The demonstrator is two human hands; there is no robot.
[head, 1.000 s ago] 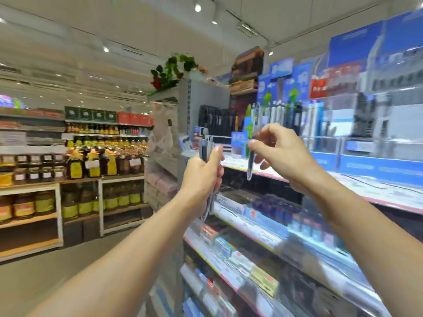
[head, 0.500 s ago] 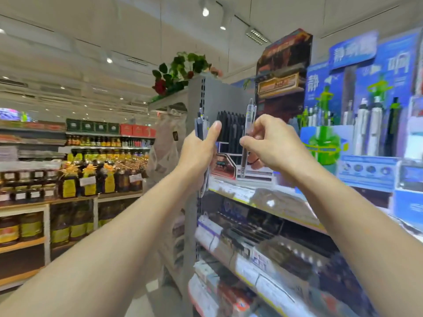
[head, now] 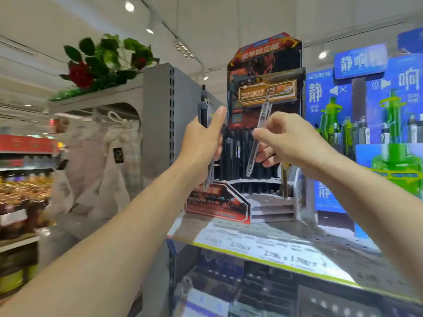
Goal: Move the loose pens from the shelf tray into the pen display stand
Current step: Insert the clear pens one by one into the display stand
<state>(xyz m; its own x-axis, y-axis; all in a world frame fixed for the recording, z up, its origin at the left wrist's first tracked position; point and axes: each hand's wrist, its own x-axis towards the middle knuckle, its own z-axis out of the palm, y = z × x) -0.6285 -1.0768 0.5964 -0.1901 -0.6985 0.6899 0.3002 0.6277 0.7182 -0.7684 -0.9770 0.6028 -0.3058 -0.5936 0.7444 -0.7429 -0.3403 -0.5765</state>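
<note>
At the centre of the frame, the right hand [head: 290, 143] pinches a single clear pen [head: 257, 138] between thumb and fingers, its grip closed on the barrel; the pen stands tilted, cap end up and tip down, in front of the pen display stand [head: 263, 133]. The left hand [head: 203, 139] has its grip closed round a bundle of pens [head: 204, 110], dark caps poking above the thumb and clear tips showing below the palm. The stand is a tall cardboard unit with a red and orange header, a row of dark pens upright in its back tier, and pale stepped tiers below that look bare. It sits on the shelf [head: 263, 239], whose front edge carries a yellow-green strip and blurred price labels. A grey upright post [head: 158, 124] closes the stand's left side and a blue display [head: 366, 124] stands just beside it on the right, so open room lies in front and above the lower tiers. Compared with half a second earlier, the stand has come nearer and now fills the middle of the view, and both hands sit directly before it with the same holds on the pens.
</note>
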